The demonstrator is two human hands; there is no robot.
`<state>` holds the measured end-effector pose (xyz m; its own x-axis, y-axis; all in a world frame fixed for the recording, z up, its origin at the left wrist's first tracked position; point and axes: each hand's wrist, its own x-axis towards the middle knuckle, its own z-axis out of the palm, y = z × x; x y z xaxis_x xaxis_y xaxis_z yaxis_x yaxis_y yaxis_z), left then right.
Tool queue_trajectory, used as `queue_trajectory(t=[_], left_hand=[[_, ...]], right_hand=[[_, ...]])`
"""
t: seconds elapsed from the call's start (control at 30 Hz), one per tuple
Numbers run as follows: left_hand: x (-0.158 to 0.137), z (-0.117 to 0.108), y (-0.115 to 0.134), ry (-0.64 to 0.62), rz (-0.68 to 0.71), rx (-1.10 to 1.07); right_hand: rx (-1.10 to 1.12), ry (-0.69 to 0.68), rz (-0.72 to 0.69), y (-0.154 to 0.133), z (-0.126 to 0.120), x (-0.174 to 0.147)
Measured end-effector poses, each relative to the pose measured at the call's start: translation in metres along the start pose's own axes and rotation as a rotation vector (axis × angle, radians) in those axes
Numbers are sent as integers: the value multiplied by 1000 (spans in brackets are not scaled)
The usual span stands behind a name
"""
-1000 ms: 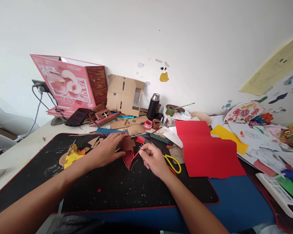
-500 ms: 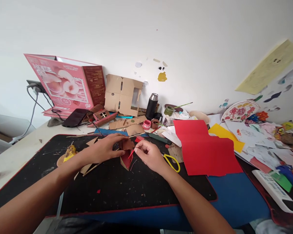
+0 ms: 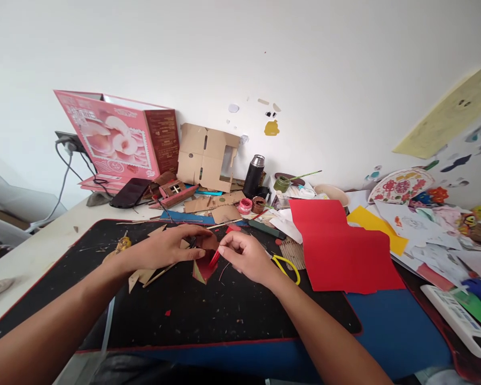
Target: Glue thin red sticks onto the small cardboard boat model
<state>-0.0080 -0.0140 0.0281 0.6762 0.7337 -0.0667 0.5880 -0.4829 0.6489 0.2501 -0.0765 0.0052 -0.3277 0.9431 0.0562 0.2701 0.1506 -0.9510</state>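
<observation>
My left hand [image 3: 178, 247] is closed around a small folded cardboard piece [image 3: 201, 271], brown outside and dark red inside, low over the black mat. Its thumb presses on the near side, and part of the piece is hidden behind the fingers. Between the thumb and fingertips of my right hand [image 3: 246, 258] is a narrow red paper strip [image 3: 214, 260]. The strip's lower end lies against the red inside of the cardboard piece. Just right of that hand are yellow-handled scissors [image 3: 286, 269], their blades partly covered.
Cardboard scraps [image 3: 142, 274] lie under my left forearm. Behind the hands stand a black thermos [image 3: 254, 177], a pink paint jar [image 3: 245, 206] and a small brown model [image 3: 172, 193]. Red paper [image 3: 347, 256] covers the mat's right side. A pink box [image 3: 116, 139] leans at the wall.
The view has shifted slightly, so the surroundings sit further right. The red strip has tilted and moved a little lower into the cardboard piece. Both hands keep their holds.
</observation>
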Motion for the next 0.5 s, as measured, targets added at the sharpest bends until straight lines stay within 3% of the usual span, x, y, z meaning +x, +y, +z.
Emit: queue_trajectory(t=[0.5], left_hand=[[-1, 1, 9, -41, -1, -108]], right_hand=[[-4, 0, 26, 1, 1, -5]])
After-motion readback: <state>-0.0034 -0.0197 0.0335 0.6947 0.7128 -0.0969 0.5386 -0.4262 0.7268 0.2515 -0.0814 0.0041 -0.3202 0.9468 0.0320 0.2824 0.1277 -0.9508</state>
